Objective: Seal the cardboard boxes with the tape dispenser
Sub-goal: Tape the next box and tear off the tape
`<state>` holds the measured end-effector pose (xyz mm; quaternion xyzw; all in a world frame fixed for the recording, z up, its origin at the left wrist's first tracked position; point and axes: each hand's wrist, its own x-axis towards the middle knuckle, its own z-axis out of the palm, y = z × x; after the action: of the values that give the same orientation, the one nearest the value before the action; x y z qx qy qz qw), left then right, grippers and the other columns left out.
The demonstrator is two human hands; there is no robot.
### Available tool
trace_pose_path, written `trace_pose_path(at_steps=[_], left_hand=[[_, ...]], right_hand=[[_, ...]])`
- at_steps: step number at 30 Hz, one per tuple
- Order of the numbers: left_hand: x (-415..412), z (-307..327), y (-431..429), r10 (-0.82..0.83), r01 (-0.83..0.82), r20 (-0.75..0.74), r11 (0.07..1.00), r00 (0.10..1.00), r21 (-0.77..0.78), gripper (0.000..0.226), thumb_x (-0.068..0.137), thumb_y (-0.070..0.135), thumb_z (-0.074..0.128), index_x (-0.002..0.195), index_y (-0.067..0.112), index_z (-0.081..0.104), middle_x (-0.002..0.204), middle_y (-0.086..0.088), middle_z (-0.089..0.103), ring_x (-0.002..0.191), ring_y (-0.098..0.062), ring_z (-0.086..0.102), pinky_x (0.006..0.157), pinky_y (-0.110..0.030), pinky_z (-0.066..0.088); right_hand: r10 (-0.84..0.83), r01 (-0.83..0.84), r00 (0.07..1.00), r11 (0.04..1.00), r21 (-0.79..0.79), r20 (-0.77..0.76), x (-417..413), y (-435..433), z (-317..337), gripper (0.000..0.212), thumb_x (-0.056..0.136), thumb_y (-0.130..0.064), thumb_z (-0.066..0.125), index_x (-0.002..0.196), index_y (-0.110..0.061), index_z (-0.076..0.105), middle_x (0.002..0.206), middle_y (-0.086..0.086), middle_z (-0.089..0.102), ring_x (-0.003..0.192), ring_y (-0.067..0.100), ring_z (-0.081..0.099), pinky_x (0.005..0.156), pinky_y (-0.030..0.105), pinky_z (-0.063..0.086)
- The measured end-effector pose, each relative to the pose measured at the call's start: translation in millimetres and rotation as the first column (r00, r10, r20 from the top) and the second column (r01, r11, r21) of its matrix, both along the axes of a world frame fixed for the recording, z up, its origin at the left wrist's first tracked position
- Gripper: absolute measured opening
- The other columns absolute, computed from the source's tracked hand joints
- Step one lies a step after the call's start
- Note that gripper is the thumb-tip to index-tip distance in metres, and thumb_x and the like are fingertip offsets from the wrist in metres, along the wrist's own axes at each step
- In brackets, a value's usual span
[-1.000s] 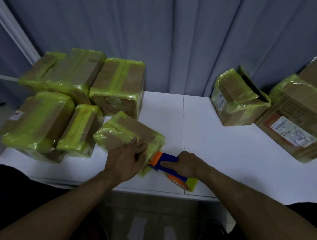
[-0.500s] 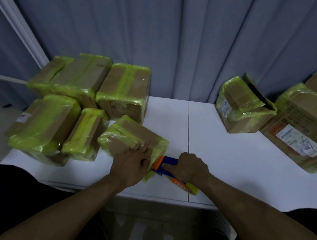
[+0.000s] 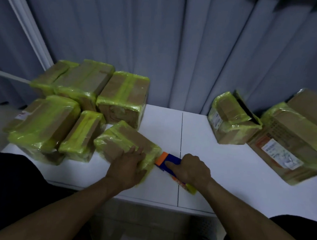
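A small cardboard box [image 3: 122, 139] wrapped in yellow-green tape lies tilted on the white table [image 3: 225, 167], near its front edge. My left hand [image 3: 128, 164] presses flat on the box's near right corner, fingers spread. My right hand [image 3: 189, 169] grips the blue and orange tape dispenser [image 3: 167, 160], index finger along its top. The orange end touches the box's right side. A yellow tape roll [image 3: 188, 187] shows under my right wrist.
Several taped boxes [image 3: 80, 103] are piled at the left. A half-open taped box [image 3: 231, 119] and a large box with a shipping label [image 3: 291, 146] sit at the right. Grey curtains hang behind. A seam [image 3: 181, 132] runs down the table's middle.
The scene sits lower in the frame, as my head has tipped up. Both hands, the box and the dispenser keep nearly the same positions relative to each other.
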<state>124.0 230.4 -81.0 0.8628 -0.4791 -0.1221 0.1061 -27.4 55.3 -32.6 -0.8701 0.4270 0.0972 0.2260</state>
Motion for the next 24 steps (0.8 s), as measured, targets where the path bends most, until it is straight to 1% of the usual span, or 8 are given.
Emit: trace_pose_path(at_steps=[3, 6, 9, 13, 16, 18, 22, 24], left_hand=[[-9.2, 2.2, -1.5, 0.015, -0.013, 0.11, 1.0, 0.994, -0.02, 0.057, 0.093, 0.032, 0.058, 0.147, 0.023, 0.044, 0.159, 0.004, 0.033, 0.147, -0.029, 0.029, 0.114, -0.054, 0.026], [-14.4, -3.2, 2.8, 0.166, -0.167, 0.052, 0.986, 0.985, -0.003, 0.072, 0.089, 0.02, 0.058, 0.154, 0.029, 0.028, 0.16, 0.017, 0.021, 0.151, -0.03, 0.014, 0.112, -0.066, 0.017], [-16.9, -7.6, 4.3, 0.141, -0.141, -0.041, 0.99, 0.989, -0.017, 0.077, 0.09, 0.014, 0.055, 0.157, 0.027, 0.019, 0.163, 0.015, 0.013, 0.151, -0.034, 0.009, 0.109, -0.055, 0.036], [-19.6, -7.8, 8.9, 0.003, -0.004, -0.122, 1.0, 0.993, -0.008, 0.075, 0.091, 0.016, 0.058, 0.156, 0.03, 0.024, 0.163, 0.017, 0.015, 0.152, -0.029, 0.007, 0.113, -0.049, 0.036], [-14.5, -12.5, 17.9, -0.112, 0.092, -0.198, 0.99, 0.974, -0.109, 0.069, 0.088, 0.015, 0.066, 0.15, 0.028, 0.04, 0.157, 0.02, 0.022, 0.151, -0.024, 0.017, 0.114, -0.048, 0.036], [-13.6, -11.6, 17.7, -0.188, 0.157, -0.189, 0.974, 0.964, -0.165, 0.065, 0.089, 0.013, 0.063, 0.149, 0.028, 0.042, 0.159, 0.012, 0.025, 0.149, -0.026, 0.023, 0.117, -0.051, 0.032], [-9.3, -0.5, 25.0, -0.05, 0.033, -0.185, 0.995, 0.981, -0.098, 0.053, 0.098, 0.027, 0.059, 0.148, 0.026, 0.042, 0.159, 0.001, 0.031, 0.148, -0.022, 0.025, 0.12, -0.051, 0.022], [-9.1, 13.2, 33.7, 0.015, -0.127, -0.413, 0.962, 0.911, -0.243, 0.051, 0.1, 0.041, 0.054, 0.146, 0.023, 0.044, 0.142, 0.011, 0.05, 0.137, -0.012, 0.041, 0.119, -0.046, 0.026]], right_hand=[[-0.026, 0.026, 1.0, 1.0, 0.006, -0.013, -17.7, -5.2, 2.2, 0.057, 0.083, -0.076, 0.059, 0.077, -0.019, 0.053, 0.079, -0.002, 0.059, 0.074, 0.018, 0.062, 0.064, 0.03, 0.048], [-0.06, 0.06, 0.998, 0.998, 0.028, 0.003, -41.6, -13.3, 5.8, 0.059, 0.082, -0.077, 0.061, 0.076, -0.018, 0.055, 0.076, 0.0, 0.061, 0.07, 0.018, 0.063, 0.061, 0.029, 0.047], [-0.062, 0.06, 0.996, 0.998, 0.025, 0.07, -64.3, -15.4, 16.6, 0.061, 0.083, -0.076, 0.062, 0.07, -0.017, 0.056, 0.067, 0.0, 0.061, 0.06, 0.014, 0.061, 0.054, 0.027, 0.042], [-0.06, 0.043, 0.968, 0.996, 0.074, 0.245, -79.3, -4.5, 35.9, 0.056, 0.082, -0.072, 0.067, 0.066, -0.019, 0.059, 0.058, -0.005, 0.061, 0.048, 0.003, 0.059, 0.047, 0.015, 0.038], [-0.071, 0.026, 0.945, 0.989, 0.143, 0.319, -81.0, 8.0, 44.1, 0.056, 0.075, -0.075, 0.071, 0.076, -0.019, 0.067, 0.066, -0.006, 0.069, 0.055, -0.001, 0.065, 0.049, 0.012, 0.042], [-0.068, 0.002, 0.939, 0.982, 0.191, 0.338, -81.5, 16.3, 46.1, 0.052, 0.072, -0.072, 0.076, 0.077, -0.022, 0.068, 0.068, -0.007, 0.069, 0.057, -0.003, 0.065, 0.049, 0.011, 0.042], [-0.001, -0.083, 0.934, 0.973, 0.217, 0.358, -77.7, 26.4, 47.8, 0.046, 0.067, -0.064, 0.084, 0.082, -0.026, 0.065, 0.068, -0.013, 0.067, 0.061, -0.007, 0.064, 0.052, 0.01, 0.043], [0.035, -0.116, 0.924, 0.975, 0.192, 0.38, -74.3, 26.3, 47.9, 0.044, 0.068, -0.061, 0.086, 0.077, -0.026, 0.06, 0.06, -0.019, 0.062, 0.057, -0.006, 0.06, 0.051, 0.01, 0.041]])
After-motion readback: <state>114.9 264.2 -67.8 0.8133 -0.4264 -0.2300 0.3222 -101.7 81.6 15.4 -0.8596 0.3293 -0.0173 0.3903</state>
